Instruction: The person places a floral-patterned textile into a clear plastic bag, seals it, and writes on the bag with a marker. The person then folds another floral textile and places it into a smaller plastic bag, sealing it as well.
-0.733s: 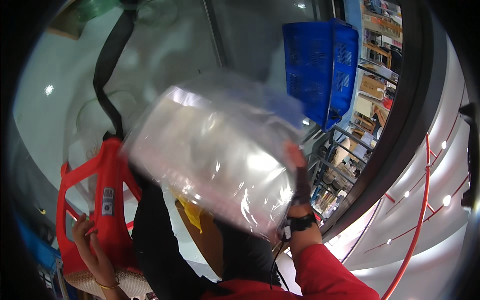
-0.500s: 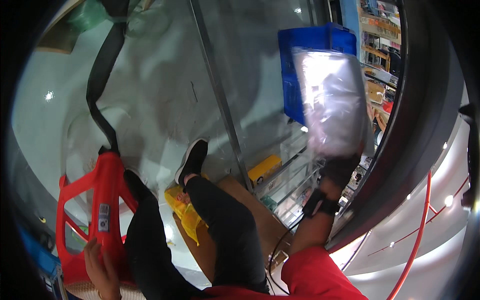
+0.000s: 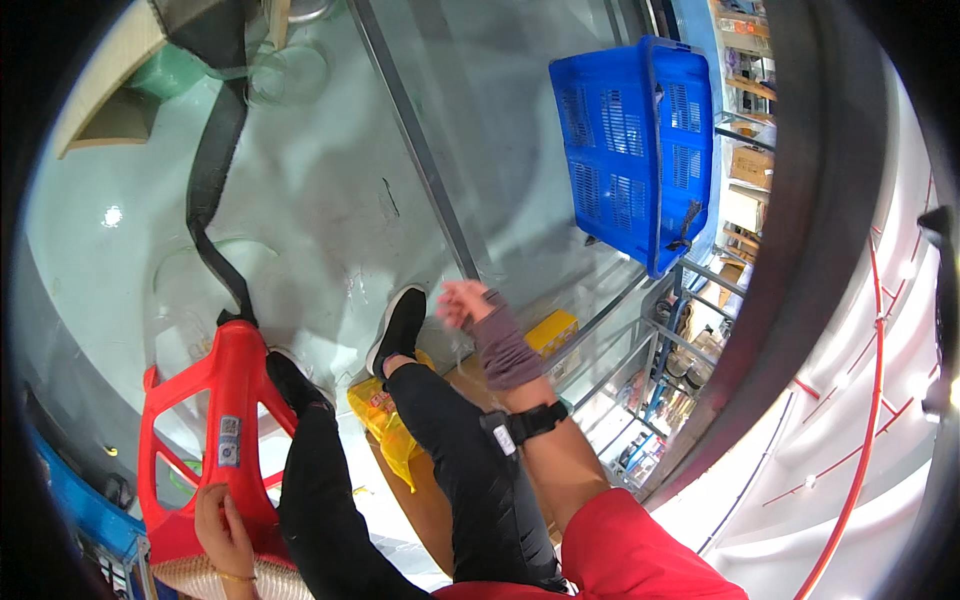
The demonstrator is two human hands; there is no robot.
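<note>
On the left, my left hand (image 3: 222,535) rests beside the seat end of a red plastic stool (image 3: 228,440). Its fingers bend loosely, the thumb is apart, and no object shows in it. My right hand (image 3: 463,303) reaches over the floor near my shoe (image 3: 402,325), with a purple-grey cuff at the wrist and a black strap (image 3: 530,425) on the forearm. Motion smears its fingers, so whether they hold anything is unclear. Close by the right hand are a yellow box (image 3: 552,332) and a yellow plastic bag (image 3: 385,415) on brown cardboard (image 3: 420,515).
A blue slatted crate (image 3: 610,150) stands at the far right beside a metal rack (image 3: 650,335) and stocked shelves. A dark strip (image 3: 218,150) runs down to the stool. A metal bar (image 3: 415,140) crosses the pale floor (image 3: 310,180).
My right hand has swung left and down from the blue crate. The shiny plastic-wrapped package it held up no longer shows. My left hand's fingers are more bent. The view has shifted slightly.
</note>
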